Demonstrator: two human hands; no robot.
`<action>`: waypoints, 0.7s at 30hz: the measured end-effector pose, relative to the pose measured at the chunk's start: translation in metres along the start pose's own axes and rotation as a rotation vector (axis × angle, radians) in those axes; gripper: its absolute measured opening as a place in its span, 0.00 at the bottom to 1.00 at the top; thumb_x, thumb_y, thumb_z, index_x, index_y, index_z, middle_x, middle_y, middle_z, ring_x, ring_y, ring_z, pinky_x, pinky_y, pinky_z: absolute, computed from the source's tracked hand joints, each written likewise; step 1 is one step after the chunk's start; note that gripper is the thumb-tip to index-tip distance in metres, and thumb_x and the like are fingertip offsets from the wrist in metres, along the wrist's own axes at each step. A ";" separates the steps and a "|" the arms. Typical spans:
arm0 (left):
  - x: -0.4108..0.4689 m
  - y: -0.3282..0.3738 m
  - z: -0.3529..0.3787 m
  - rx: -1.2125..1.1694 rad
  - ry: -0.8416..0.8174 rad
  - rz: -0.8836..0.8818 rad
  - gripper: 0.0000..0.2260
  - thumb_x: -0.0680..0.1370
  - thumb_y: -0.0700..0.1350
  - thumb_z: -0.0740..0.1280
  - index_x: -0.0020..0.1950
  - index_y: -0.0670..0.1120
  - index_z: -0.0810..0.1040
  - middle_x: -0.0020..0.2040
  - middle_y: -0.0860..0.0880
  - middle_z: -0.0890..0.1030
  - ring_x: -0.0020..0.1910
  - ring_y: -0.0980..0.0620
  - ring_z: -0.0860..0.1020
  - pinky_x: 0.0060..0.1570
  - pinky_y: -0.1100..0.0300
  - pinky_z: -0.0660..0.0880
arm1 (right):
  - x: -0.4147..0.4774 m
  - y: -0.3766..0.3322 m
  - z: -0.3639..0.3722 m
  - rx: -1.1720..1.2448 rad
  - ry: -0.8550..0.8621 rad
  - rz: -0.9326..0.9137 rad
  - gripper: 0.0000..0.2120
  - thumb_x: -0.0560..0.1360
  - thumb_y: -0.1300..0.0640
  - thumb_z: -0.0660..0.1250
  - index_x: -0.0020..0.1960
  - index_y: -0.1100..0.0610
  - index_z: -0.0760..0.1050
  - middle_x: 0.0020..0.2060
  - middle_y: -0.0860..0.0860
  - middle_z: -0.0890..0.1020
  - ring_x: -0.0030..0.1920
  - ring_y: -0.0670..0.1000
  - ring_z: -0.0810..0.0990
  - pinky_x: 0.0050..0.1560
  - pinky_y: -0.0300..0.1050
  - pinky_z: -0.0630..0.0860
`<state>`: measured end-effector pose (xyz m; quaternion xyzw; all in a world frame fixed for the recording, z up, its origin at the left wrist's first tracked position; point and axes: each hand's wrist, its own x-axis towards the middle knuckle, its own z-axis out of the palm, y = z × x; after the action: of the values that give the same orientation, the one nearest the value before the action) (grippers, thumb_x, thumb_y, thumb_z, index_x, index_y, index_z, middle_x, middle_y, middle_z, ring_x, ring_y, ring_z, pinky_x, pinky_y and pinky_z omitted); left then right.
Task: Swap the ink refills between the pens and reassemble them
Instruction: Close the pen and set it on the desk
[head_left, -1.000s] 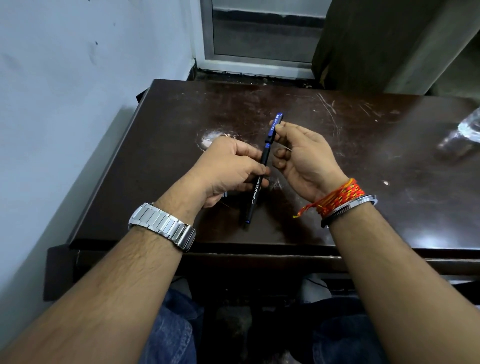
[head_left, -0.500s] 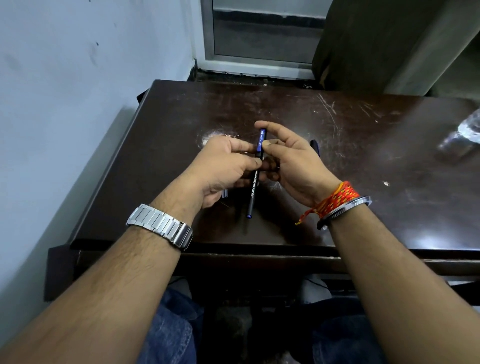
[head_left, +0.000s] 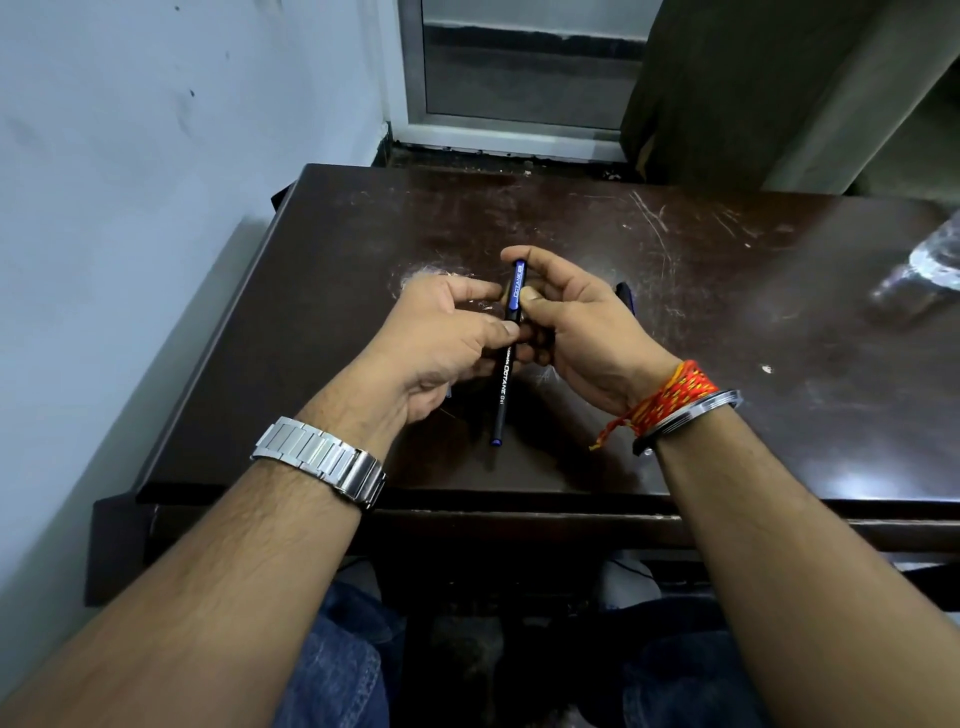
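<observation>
2 hands, left hand (head_left: 441, 338) and right hand (head_left: 582, 332), grip pen (head_left: 506, 364).

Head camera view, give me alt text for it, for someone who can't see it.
Two bare hands hold a black and blue pen upright over a dark scratched table: the left hand grips the barrel, the right hand pinches the cap end. Another pen part lies behind the right hand.

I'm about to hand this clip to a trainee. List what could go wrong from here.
1. Both the left hand and the right hand pinch the pen only near its cap end; it may slip.
2. A second pen part lies on the table behind the right hand and could be knocked away.
</observation>
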<state>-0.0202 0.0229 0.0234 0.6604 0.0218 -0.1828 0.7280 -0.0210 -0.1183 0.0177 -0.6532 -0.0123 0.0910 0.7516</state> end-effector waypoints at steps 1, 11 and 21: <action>-0.001 0.000 0.000 -0.003 -0.003 -0.006 0.16 0.77 0.27 0.68 0.64 0.38 0.79 0.35 0.46 0.87 0.34 0.49 0.86 0.36 0.58 0.84 | 0.000 -0.001 0.000 0.001 -0.003 0.004 0.18 0.82 0.69 0.54 0.60 0.51 0.74 0.43 0.56 0.74 0.32 0.48 0.71 0.27 0.36 0.71; 0.004 0.001 0.003 -0.007 0.012 -0.007 0.11 0.78 0.29 0.66 0.47 0.44 0.83 0.36 0.48 0.87 0.33 0.55 0.86 0.35 0.64 0.83 | -0.010 -0.006 -0.006 -0.131 -0.006 0.094 0.28 0.79 0.65 0.60 0.76 0.48 0.61 0.38 0.54 0.74 0.32 0.48 0.71 0.33 0.45 0.66; 0.007 0.005 -0.003 -0.104 0.109 0.037 0.07 0.78 0.32 0.69 0.50 0.43 0.82 0.40 0.44 0.87 0.35 0.50 0.86 0.36 0.58 0.83 | -0.015 0.003 -0.008 -0.374 -0.192 0.134 0.11 0.73 0.68 0.72 0.54 0.63 0.75 0.32 0.55 0.82 0.29 0.52 0.81 0.33 0.43 0.81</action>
<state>-0.0117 0.0248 0.0257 0.6307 0.0588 -0.1318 0.7625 -0.0349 -0.1276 0.0150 -0.7690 -0.0571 0.1987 0.6049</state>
